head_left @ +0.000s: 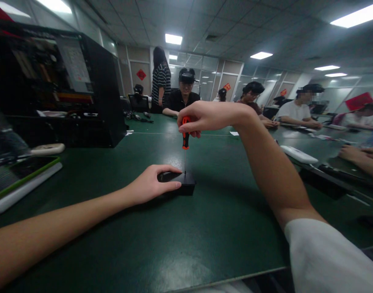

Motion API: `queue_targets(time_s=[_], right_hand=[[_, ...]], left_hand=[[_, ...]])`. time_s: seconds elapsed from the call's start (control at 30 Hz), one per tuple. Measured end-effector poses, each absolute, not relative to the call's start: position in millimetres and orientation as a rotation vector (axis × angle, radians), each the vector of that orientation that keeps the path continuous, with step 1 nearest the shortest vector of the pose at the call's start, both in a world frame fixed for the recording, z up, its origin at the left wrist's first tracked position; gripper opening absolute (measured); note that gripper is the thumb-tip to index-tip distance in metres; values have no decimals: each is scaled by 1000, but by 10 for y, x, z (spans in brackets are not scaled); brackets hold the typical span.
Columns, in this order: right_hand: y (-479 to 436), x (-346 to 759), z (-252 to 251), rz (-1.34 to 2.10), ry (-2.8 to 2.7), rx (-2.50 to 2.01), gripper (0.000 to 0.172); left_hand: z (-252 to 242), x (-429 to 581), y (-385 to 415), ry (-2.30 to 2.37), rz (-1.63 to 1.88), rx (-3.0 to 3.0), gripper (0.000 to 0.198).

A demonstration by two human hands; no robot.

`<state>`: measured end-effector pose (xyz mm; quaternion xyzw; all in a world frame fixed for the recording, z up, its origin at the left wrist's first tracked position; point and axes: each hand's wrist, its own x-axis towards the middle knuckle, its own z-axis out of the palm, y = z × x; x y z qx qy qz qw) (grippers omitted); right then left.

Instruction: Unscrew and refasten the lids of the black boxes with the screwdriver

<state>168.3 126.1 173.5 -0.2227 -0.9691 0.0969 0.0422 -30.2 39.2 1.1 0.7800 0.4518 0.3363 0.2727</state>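
A small black box [188,187] lies on the green table [162,240] in front of me. My left hand [155,183] grips its left end, thumb along the near side and fingers along the far side. Above it, my right hand [197,118] is closed around the orange and black handle of a screwdriver [185,140]. The screwdriver stands upright, its thin shaft reaching down to the box's top face near the right end. Whatever lies under the tip is too small to make out.
An open black computer case [103,89] stands at the left, with a green-edged white tray [27,187] nearer me. A white device [299,154] lies at the right. Across the table sits a person in black [186,95]; several other people sit along the right.
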Motion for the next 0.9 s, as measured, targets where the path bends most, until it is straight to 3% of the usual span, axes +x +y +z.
queue_targets(time_s=[0.37, 0.5, 0.6, 0.77, 0.9], right_hand=[[964, 1737, 1833, 189, -3096, -572, 18], [882, 1719, 1812, 106, -3100, -481, 28], [858, 1733, 1799, 46, -3103, -503, 20], [817, 1735, 1788, -68, -3099, -389, 26], [800, 1736, 1784, -126, -3086, -476, 18]], left_hand=[[-10, -312, 396, 1224, 876, 2156, 52], [-13, -304, 399, 1228, 871, 2154, 53], [-13, -304, 398, 1210, 888, 2146, 50], [-15, -310, 401, 1185, 910, 2157, 44], [-1, -315, 409, 1194, 888, 2117, 43]])
